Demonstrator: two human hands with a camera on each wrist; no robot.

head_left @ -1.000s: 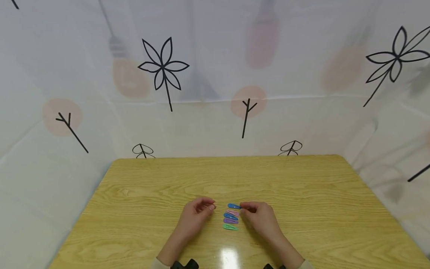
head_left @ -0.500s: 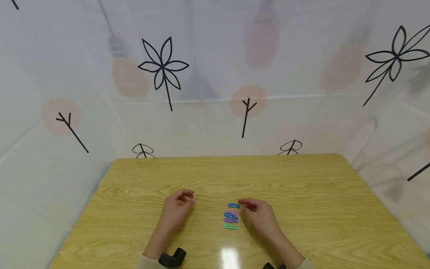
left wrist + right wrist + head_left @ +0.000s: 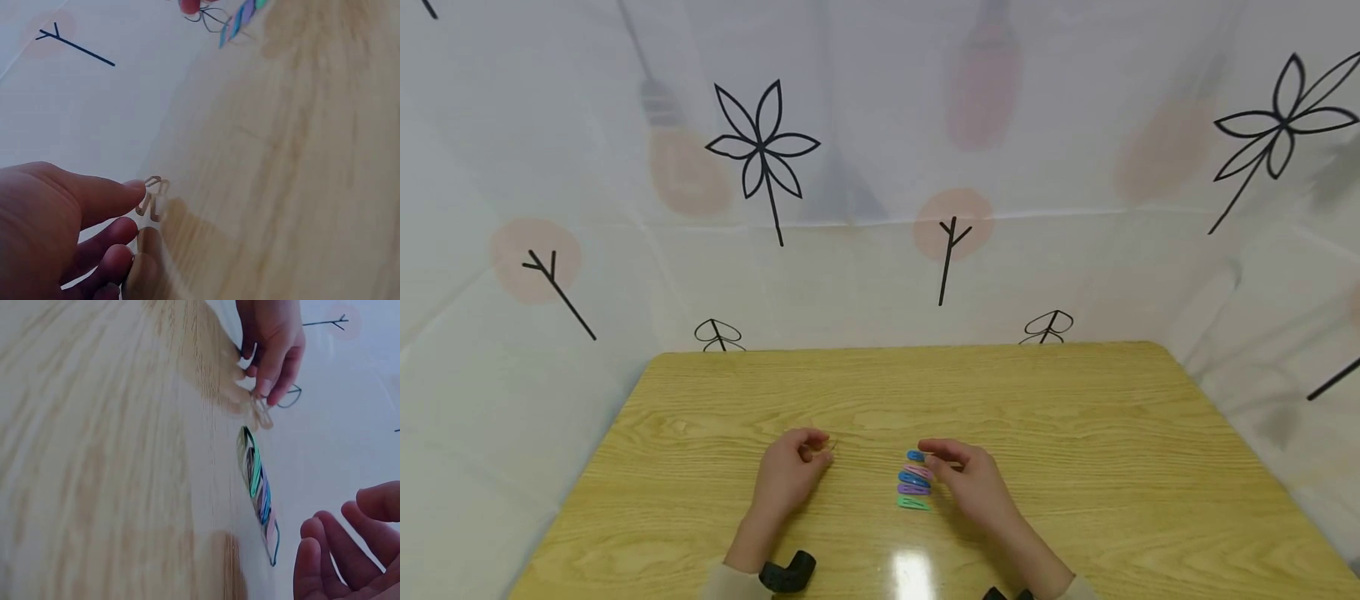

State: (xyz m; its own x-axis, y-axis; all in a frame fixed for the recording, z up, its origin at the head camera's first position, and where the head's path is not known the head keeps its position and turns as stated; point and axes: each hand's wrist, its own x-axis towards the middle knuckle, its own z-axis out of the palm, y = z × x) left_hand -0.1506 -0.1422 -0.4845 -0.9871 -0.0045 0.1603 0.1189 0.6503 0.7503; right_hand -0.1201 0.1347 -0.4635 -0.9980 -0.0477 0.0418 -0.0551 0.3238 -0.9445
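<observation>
A short column of snap hair clips lies on the table: a blue clip (image 3: 915,456) at the far end, then a pink clip (image 3: 917,472), another blue clip (image 3: 913,479), a purple clip (image 3: 913,489) and a green clip (image 3: 913,503) nearest me. Left of them, my left hand (image 3: 790,471) pinches a thin tan hair clip (image 3: 150,197) by thumb and fingertips, close above the tabletop. My right hand (image 3: 973,483) hovers at the right of the far blue clip, fingers loosely bent and thumb apart in the right wrist view, holding nothing. Its fingers partly cover that clip in the head view.
The wood-grain table (image 3: 1075,417) is glossy and reflects the hands and clips. A pale cloth (image 3: 880,283) with printed plants hangs behind and at both sides of it. Black wrist mounts (image 3: 787,572) sit on both arms.
My left hand has moved left, away from the clip column, and come to rest lower over the table. My right hand has come off the far blue clip and shifted slightly left over it.
</observation>
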